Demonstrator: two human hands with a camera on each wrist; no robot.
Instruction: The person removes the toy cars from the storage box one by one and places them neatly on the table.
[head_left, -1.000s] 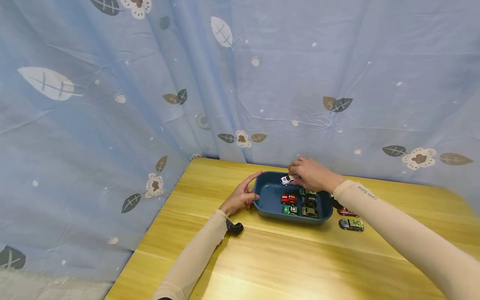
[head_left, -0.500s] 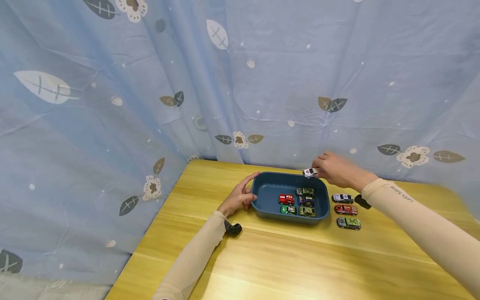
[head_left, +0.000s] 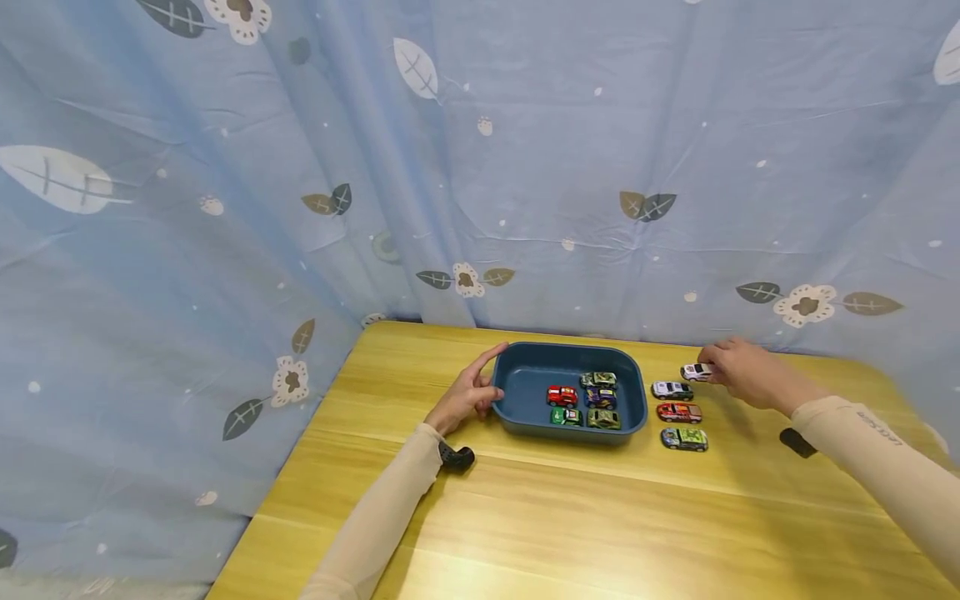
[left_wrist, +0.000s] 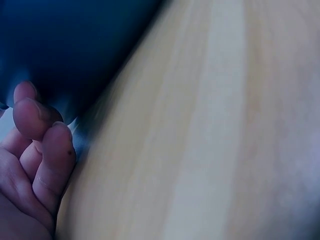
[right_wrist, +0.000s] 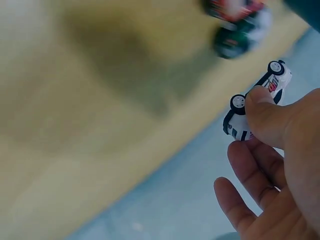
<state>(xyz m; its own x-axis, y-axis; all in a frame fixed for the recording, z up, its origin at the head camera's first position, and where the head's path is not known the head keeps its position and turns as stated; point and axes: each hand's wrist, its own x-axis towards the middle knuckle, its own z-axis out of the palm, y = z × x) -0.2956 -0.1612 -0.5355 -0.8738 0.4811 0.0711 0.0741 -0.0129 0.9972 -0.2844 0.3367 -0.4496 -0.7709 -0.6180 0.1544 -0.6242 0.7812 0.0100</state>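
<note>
Here the right hand (head_left: 757, 375) has its fingers gripping a white toy car (head_left: 698, 372), near the far edge of the wooden surface (head_left: 570, 508), just beyond three other cars (head_left: 679, 413) in a row. The left hand (head_left: 463, 398) touches the left end of a blue tray (head_left: 528, 379), the index finger stretched along its rim; whether the bent fingers grip it, I cannot tell. Five small cars (head_left: 601, 398) lie inside, towards its right side.
</note>
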